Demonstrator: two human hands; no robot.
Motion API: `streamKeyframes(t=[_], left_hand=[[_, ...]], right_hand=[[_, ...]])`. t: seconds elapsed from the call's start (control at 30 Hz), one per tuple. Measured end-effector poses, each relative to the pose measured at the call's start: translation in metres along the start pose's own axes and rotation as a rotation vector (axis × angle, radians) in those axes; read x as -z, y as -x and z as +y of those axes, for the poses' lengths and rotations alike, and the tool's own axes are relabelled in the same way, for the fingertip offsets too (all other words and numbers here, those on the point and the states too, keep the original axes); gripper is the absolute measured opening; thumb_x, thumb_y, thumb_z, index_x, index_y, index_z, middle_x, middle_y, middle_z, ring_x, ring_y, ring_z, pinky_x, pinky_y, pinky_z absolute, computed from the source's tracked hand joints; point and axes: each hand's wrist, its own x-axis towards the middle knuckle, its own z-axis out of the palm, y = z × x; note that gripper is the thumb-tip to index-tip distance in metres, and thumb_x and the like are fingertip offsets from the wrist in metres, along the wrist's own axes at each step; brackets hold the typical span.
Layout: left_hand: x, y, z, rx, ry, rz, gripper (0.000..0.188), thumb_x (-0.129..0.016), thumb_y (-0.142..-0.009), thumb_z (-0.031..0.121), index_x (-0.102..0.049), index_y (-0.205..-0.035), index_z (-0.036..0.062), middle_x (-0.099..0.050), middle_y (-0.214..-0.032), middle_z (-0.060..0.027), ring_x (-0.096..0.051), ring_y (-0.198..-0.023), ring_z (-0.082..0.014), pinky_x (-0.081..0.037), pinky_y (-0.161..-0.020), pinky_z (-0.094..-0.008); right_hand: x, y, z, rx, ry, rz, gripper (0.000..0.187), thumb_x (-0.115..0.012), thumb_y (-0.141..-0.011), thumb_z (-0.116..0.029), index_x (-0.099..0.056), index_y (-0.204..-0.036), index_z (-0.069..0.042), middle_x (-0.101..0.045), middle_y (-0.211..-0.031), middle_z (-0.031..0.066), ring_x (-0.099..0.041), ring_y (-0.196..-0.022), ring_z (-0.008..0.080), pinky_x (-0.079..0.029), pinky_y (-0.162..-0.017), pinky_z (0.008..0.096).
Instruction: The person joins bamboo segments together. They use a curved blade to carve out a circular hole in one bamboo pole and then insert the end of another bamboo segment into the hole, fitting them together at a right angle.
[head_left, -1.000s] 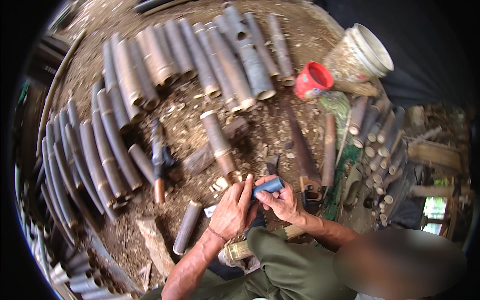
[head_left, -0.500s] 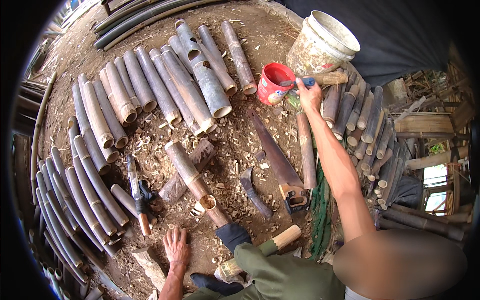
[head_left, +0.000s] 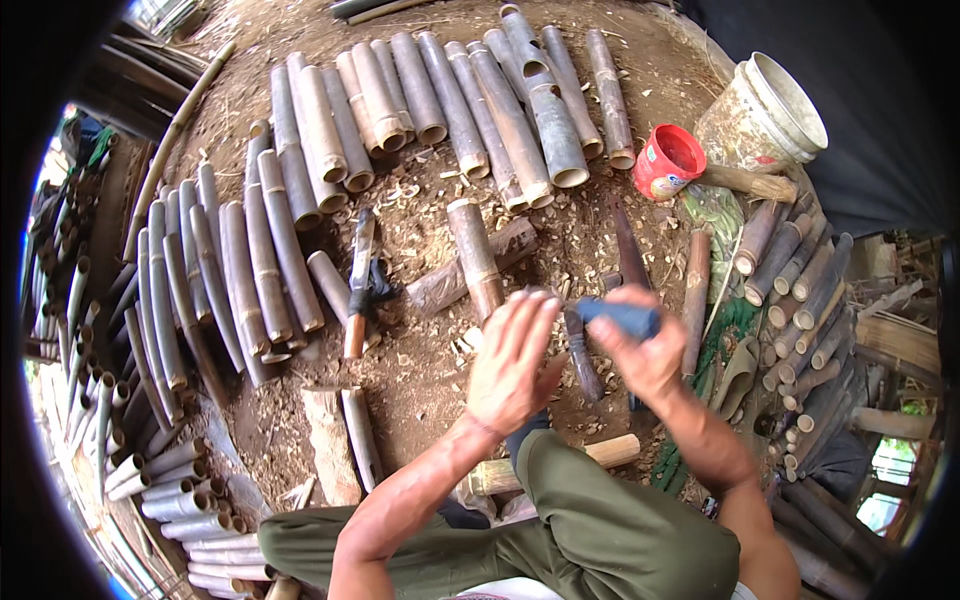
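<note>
My right hand (head_left: 650,345) is closed around a short, blue, rounded object (head_left: 622,318), like a thick wrapped handle; whatever extends from it is hidden. To its left, my left hand (head_left: 515,365) is stretched out with nothing visible in it. Behind that hand a bamboo piece (head_left: 472,245) leans over a short log (head_left: 440,288), its near end hidden. A curved blade with a dark handle (head_left: 582,360) lies on the ground between the hands. Beyond my right hand is a handsaw (head_left: 628,245), partly covered by the hand.
Bamboo lengths (head_left: 450,100) lie in rows ahead and to the left. A red tub (head_left: 652,178) and a dirty white bucket (head_left: 745,125) stand far right. Stacked bamboo (head_left: 800,300) lines the right side. A knife (head_left: 360,270) lies at left; wood chips litter the ground.
My right hand has drawn back from the red tub with the blue object. My left hand has lifted off the ground and come to the middle, and the view has shifted left.
</note>
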Motion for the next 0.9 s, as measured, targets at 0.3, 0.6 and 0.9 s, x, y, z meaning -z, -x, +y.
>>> streamKeyframes(t=[0.3,0.6,0.9], left_hand=[[0.044,0.041,-0.078,0.688,0.418,0.182,0.016,-0.063,-0.093,0.011,-0.060,-0.108,0.0081,-0.070,-0.103,-0.0095,-0.066,-0.097,-0.0216,-0.057,-0.085,-0.0405],[0.015,0.060,-0.103,0.848,1.369,0.739,0.021,-0.056,-0.090,0.003,-0.051,-0.107,0.0133,-0.064,-0.089,-0.0043,-0.069,-0.098,-0.0285,-0.062,-0.069,-0.0480],[-0.049,0.066,-0.104,0.971,1.308,1.007,0.015,-0.060,-0.093,0.024,-0.050,-0.102,0.0160,-0.061,-0.088,-0.0030,-0.067,-0.094,-0.0246,-0.053,-0.076,-0.0558]], right_hand=[[-0.001,0.238,0.143,-0.135,0.727,-0.937,0.063,-0.061,-0.087,-0.020,-0.038,-0.145,-0.007,-0.057,-0.117,0.0175,-0.055,-0.106,0.0350,-0.049,-0.090,0.0444],[0.044,0.277,0.150,-0.138,0.753,-1.023,0.054,-0.065,-0.082,-0.022,-0.050,-0.132,-0.009,-0.056,-0.111,0.0137,-0.057,-0.096,0.0346,-0.051,-0.083,0.0453],[0.171,0.102,-0.003,-0.678,0.582,-0.828,0.099,-0.086,-0.066,-0.040,-0.038,-0.145,-0.003,-0.061,-0.125,0.0248,-0.063,-0.114,0.0331,-0.048,-0.099,0.0393]])
